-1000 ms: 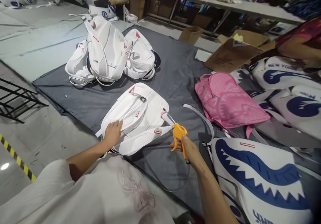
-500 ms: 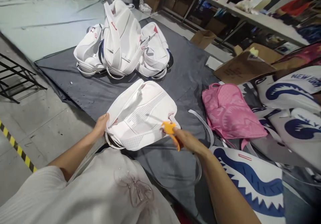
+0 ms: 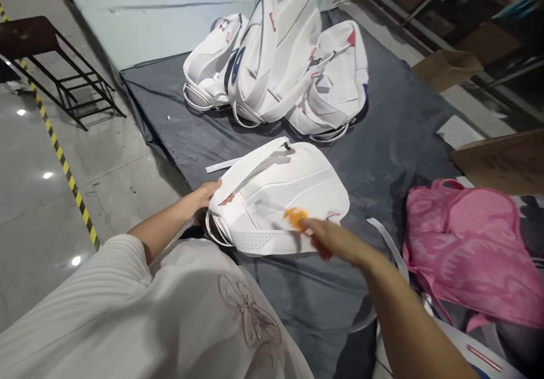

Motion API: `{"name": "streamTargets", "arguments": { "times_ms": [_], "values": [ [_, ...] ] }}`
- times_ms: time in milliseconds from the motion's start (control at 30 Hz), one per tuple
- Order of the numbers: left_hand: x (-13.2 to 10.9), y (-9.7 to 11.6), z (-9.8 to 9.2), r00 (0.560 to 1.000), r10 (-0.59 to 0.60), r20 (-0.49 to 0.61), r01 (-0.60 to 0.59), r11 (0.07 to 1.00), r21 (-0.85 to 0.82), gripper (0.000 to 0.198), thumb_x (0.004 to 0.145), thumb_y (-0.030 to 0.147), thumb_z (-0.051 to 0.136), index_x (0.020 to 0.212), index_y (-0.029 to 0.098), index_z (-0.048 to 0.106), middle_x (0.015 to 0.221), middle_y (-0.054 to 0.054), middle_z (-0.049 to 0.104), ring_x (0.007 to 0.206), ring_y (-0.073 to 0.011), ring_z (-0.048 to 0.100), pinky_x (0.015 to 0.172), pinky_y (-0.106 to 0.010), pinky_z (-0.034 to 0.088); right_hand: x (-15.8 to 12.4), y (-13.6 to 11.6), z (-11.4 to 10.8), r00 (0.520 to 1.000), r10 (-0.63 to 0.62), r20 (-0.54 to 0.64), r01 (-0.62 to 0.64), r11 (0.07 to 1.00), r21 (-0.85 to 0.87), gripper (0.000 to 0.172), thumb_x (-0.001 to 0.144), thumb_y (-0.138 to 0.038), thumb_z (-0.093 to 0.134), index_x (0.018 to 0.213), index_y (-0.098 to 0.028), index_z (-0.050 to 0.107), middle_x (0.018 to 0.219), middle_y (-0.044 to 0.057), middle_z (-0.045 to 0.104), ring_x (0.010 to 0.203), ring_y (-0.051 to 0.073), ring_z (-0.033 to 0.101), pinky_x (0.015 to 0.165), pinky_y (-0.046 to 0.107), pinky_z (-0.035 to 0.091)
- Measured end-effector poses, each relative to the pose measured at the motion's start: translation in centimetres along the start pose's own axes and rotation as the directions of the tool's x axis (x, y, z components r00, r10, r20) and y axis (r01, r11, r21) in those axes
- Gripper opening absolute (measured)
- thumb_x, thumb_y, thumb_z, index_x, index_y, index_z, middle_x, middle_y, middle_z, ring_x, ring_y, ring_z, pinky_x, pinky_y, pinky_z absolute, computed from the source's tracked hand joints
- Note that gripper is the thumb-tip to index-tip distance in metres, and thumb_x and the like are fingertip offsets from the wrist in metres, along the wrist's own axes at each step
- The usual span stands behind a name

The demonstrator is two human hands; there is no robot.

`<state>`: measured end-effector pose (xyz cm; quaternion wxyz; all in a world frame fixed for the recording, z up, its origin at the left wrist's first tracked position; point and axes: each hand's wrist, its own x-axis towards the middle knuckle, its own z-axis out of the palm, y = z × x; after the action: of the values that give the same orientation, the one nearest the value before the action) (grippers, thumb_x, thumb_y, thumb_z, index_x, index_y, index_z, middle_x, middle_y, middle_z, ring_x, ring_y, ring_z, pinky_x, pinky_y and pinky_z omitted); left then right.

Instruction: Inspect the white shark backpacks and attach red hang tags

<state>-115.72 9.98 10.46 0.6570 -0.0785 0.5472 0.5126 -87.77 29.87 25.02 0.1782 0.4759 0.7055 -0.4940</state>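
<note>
- The left hand [image 3: 211, 195] grips the strap end and edge of the white backpack [image 3: 272, 200], thumb above and fingers curled beneath.
- The right hand [image 3: 329, 236] is wrapped around an orange tool [image 3: 296, 218], blurred, above the backpack's near side; whether the tool touches the fabric I cannot tell.
- The backpack lies straps upward on the dark-covered table [image 3: 391, 124], its left end close to the table's edge. If the left grip slackened or pulled too hard, the bag could slide off there.
- The raised shoulder strap and the cord loops at the left end could snag the tool if it swept low; a hard tip might also mark the white fabric.
- On the right, a loose pale strap [image 3: 393, 243] lies beside the pink backpack [image 3: 463, 248]; the right forearm could catch it in a wide swing.
- Far off, white bags [image 3: 276, 62] lean together and might topple if bumped.
</note>
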Motion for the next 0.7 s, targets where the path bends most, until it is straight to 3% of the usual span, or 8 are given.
{"name": "streamTargets", "arguments": {
  "times_ms": [67, 167, 300, 367, 433, 500, 633, 700],
  "values": [
    [0.2, 0.3, -0.2, 0.999, -0.032, 0.031, 0.032, 0.999, 0.012, 0.063, 0.1, 0.051, 0.033, 0.125, -0.002, 0.057, 0.097, -0.024, 0.072, 0.074, -0.0246, 0.072, 0.063, -0.03, 0.057, -0.4, -1.7, 1.2, 0.986, 0.011, 0.165, -0.001, 0.998, -0.064, 0.049, 0.087, -0.063, 0.054, 0.066, -0.018, 0.057, 0.045, 0.001, 0.053, 0.038, 0.014, 0.048, 0.043, 0.026, 0.037],
    [0.4, 0.4, -0.3, 0.997, -0.054, 0.051, 0.052, 0.997, 0.049, 0.062, 0.099, 0.051, 0.034, 0.125, -0.001, 0.056, 0.094, -0.024, 0.072, 0.073, -0.0252, 0.072, 0.063, -0.031, 0.056, -0.4, -4.7, 2.0, 0.988, -0.063, -0.142, 0.039, 0.985, -0.166, 0.052, 0.089, -0.068, 0.047, 0.069, -0.02, 0.054, 0.048, 0.0, 0.051, 0.042, 0.012, 0.047, 0.044, 0.025, 0.036],
    [-0.4, 0.2, 0.2, 0.998, -0.009, 0.06, 0.002, 0.993, 0.121, 0.062, 0.097, 0.057, 0.036, 0.133, 0.009, 0.054, 0.101, -0.02, 0.073, 0.078, -0.0252, 0.071, 0.062, -0.031, 0.055, -0.4, -6.9, 1.5, 0.991, -0.039, 0.128, 0.071, 0.963, -0.259, 0.048, 0.094, -0.062, 0.038, 0.081, -0.019, 0.056, 0.051, -0.002, 0.053, 0.045, 0.013, 0.05, 0.049, 0.026, 0.038],
    [-1.3, -0.1, 0.9, 0.99, 0.107, 0.092, -0.124, 0.969, 0.213, 0.061, 0.098, 0.06, 0.031, 0.136, 0.018, 0.054, 0.113, -0.015, 0.071, 0.093, -0.0237, 0.07, 0.075, -0.031, 0.055, -0.8, -6.4, 0.1, 0.997, 0.021, -0.073, -0.044, 0.944, -0.326, 0.042, 0.097, -0.054, 0.035, 0.082, -0.019, 0.054, 0.051, -0.003, 0.054, 0.045, 0.013, 0.051, 0.05, 0.026, 0.038],
    [-2.0, -0.5, 1.9, 0.935, 0.327, 0.14, -0.355, 0.834, 0.422, 0.053, 0.099, 0.054, 0.038, 0.139, 0.024, 0.054, 0.125, -0.01, 0.066, 0.111, -0.0234, 0.063, 0.094, -0.033, 0.05, -1.6, -5.1, -2.0, 0.937, 0.028, -0.348, -0.153, 0.929, -0.337, 0.041, 0.099, -0.049, 0.032, 0.078, -0.02, 0.052, 0.05, -0.002, 0.054, 0.045, 0.014, 0.053, 0.052, 0.027, 0.039],
    [-2.3, -1.0, 3.4, 0.835, 0.508, 0.213, -0.508, 0.559, 0.655, 0.051, 0.094, 0.04, 0.054, 0.144, 0.029, 0.049, 0.13, -0.008, 0.061, 0.122, -0.0256, 0.054, 0.107, -0.037, 0.041, -2.9, -3.6, -3.9, 0.901, 0.019, -0.434, -0.169, 0.936, -0.31, 0.043, 0.099, -0.05, 0.03, 0.073, -0.021, 0.049, 0.05, 0.0, 0.055, 0.046, 0.015, 0.055, 0.053, 0.028, 0.04],
    [-0.6, -1.5, 6.6, 0.808, 0.542, 0.231, -0.367, 0.157, 0.917, 0.068, 0.085, 0.025, 0.064, 0.149, 0.03, 0.042, 0.122, -0.01, 0.059, 0.118, -0.0303, 0.054, 0.1, -0.041, 0.043, -5.2, -2.2, -3.7, 0.841, 0.03, -0.541, -0.208, 0.939, -0.273, 0.044, 0.099, -0.05, 0.031, 0.075, -0.02, 0.053, 0.052, 0.001, 0.057, 0.047, 0.015, 0.055, 0.051, 0.026, 0.038],
    [0.9, -1.3, 7.8, 0.821, 0.533, 0.204, -0.303, 0.105, 0.947, 0.066, 0.085, 0.026, 0.064, 0.147, 0.027, 0.044, 0.118, -0.012, 0.06, 0.112, -0.0314, 0.058, 0.093, -0.04, 0.046, -5.2, -2.5, -1.6, 0.901, 0.078, -0.426, -0.211, 0.938, -0.275, 0.046, 0.097, -0.054, 0.035, 0.082, -0.018, 0.059, 0.052, 0.0, 0.057, 0.046, 0.014, 0.053, 0.051, 0.026, 0.037]
  ]
}}
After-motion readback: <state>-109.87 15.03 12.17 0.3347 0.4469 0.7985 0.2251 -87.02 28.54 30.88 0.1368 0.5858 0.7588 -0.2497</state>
